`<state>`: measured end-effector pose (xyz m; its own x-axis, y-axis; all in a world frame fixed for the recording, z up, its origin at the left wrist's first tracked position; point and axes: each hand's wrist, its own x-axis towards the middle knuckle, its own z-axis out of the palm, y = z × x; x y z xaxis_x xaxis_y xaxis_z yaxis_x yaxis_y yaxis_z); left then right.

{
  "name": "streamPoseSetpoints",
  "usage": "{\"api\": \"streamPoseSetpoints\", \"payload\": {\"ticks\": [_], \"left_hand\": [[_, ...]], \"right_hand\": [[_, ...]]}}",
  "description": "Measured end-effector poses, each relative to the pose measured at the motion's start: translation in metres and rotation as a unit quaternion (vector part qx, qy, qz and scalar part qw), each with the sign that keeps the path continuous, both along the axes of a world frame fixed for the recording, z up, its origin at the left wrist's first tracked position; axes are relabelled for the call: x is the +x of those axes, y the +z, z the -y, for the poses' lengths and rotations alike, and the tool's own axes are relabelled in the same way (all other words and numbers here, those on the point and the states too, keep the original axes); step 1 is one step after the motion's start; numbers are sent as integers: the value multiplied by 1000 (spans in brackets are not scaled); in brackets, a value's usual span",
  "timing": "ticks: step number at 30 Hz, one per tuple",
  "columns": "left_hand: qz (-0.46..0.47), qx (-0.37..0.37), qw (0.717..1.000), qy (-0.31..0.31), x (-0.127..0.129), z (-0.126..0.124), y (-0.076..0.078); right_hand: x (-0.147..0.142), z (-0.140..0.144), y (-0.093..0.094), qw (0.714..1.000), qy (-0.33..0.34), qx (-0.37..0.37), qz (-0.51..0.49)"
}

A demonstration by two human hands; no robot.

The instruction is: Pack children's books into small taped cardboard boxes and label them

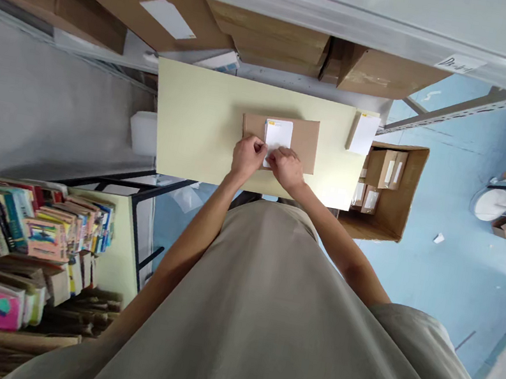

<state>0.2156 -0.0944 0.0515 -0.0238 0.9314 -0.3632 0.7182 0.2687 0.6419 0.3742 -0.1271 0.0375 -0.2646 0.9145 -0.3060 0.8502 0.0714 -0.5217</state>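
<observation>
A closed brown cardboard box (304,141) lies flat on the pale yellow tabletop (200,126). On top of the box is a white label (279,132) with a small yellow mark at its upper left corner. My left hand (249,156) is closed, thumb and fingers pinched at the label's lower left edge. My right hand (286,166) has curled fingers pressed together at the label's lower right part, covering that corner. Whether the label is stuck down under my fingers cannot be seen.
A stack of white labels (363,133) sits at the table's right end. Beside it, an open carton (414,197) holds several small boxes. Large cartons (278,41) stand on the shelf behind, under a metal beam (275,0). Many books (51,233) are piled at lower left.
</observation>
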Motion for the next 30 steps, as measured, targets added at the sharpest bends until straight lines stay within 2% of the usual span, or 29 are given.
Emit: {"api": "streamPoseSetpoints", "payload": {"ticks": [5, 8, 11, 16, 18, 21, 26, 28, 30], "left_hand": [[-14, -8, 1000, -3, 2, 0, 4], [-28, -14, 1000, -2, 4, -1, 4], [-36, -11, 999, -5, 4, -1, 2], [-32, -5, 999, -16, -2, 0, -5], [-28, -1, 999, -23, -4, 0, -9], [-20, 9, 999, -26, -8, 0, -13], [-6, 12, 1000, -29, -12, 1, -15], [0, 15, 999, -30, -14, 1, -15], [5, 20, 999, -30, -14, 1, -15]], "right_hand": [[11, -43, -21, 995, -91, 47, -9], [12, -61, -28, 991, -114, 67, -15], [6, -54, -25, 994, -95, 58, -4], [-6, -15, -11, 999, -1, 31, 12], [-7, -9, -9, 999, 16, 27, 9], [-4, -24, -15, 999, -4, 35, -3], [-5, -72, -35, 995, -70, 62, -16], [-8, -79, -38, 994, -83, 67, -11], [-11, -74, -34, 994, -84, 70, 10]]}}
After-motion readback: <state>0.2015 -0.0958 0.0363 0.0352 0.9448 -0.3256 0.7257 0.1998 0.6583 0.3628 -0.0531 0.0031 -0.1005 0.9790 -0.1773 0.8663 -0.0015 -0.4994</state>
